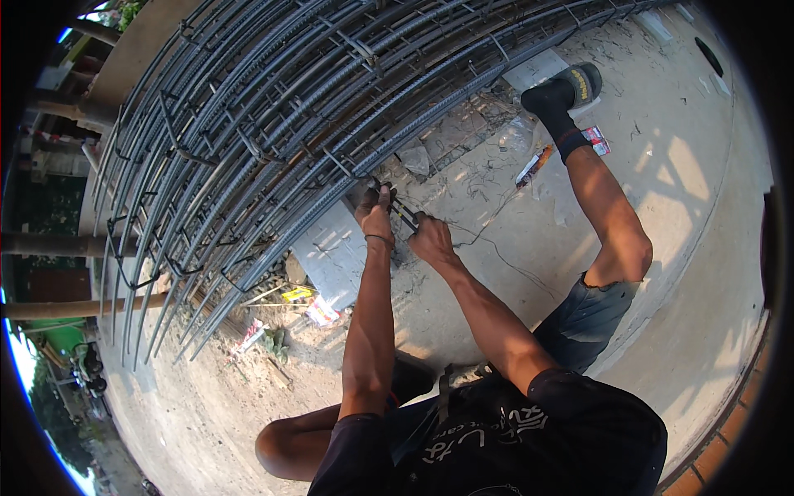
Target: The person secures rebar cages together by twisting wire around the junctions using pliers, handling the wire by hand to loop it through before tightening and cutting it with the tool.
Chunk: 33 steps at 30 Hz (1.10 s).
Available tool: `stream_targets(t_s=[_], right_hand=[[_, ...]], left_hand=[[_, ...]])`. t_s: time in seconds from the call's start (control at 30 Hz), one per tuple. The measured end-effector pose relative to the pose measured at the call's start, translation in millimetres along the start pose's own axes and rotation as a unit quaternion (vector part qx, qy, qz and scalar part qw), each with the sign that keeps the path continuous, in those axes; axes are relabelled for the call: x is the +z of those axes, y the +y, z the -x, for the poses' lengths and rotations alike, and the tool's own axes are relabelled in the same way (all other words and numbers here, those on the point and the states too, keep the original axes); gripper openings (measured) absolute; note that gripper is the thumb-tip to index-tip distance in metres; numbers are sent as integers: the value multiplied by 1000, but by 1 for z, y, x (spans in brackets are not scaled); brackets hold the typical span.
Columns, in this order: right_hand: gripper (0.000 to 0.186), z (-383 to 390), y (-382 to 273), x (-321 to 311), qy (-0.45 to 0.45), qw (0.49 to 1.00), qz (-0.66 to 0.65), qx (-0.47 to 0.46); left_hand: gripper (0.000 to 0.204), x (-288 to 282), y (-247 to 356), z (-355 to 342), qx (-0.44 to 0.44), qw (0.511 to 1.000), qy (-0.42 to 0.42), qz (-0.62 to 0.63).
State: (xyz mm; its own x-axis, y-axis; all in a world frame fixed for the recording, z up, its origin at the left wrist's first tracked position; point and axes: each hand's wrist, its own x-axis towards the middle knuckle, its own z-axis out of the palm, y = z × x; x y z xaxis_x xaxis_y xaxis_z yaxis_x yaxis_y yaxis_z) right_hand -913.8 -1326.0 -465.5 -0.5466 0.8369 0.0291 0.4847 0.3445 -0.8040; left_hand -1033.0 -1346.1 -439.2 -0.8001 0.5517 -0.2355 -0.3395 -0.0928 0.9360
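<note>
Concrete floor [682, 219] borders a heap of ribbed rebar cages [273, 124]. At its near edge, the right hand [432, 238] clenches dark-handled pliers [404, 214]; whether the left hand [375, 213] grasps their head or the rebar, I cannot tell. Slipping jaws could drive knuckles into steel.

Open-air site. Pale concrete floor [509, 248] covered the middle and right, meeting dusty, sandy earth [182, 413] at lower left. Sunlight fell in bright patches [688, 169] between shadows on the concrete. An orange-brown brick edging [732, 426] followed the lower right rim (its curve possibly just the lens). Far left: wooden poles [66, 245], dark green foliage [51, 219], white glare [22, 355]; finer detail there was too small to tell.
</note>
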Motion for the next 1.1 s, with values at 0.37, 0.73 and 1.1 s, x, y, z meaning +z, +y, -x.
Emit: stream_targets(t_s=[0.37,0.73,1.1], right_hand=[[23,-23,13,-39,-434,726,-485,223],[47,-11,14,-95,-76,994,-64,-44],[19,-19,31,-29,-39,996,83,5]], left_hand=[[35,2,19,3,-182,963,-197,-20],[22,47,-6,2,-187,965,17,184],[28,86,-13,13,-92,946,299,-80]])
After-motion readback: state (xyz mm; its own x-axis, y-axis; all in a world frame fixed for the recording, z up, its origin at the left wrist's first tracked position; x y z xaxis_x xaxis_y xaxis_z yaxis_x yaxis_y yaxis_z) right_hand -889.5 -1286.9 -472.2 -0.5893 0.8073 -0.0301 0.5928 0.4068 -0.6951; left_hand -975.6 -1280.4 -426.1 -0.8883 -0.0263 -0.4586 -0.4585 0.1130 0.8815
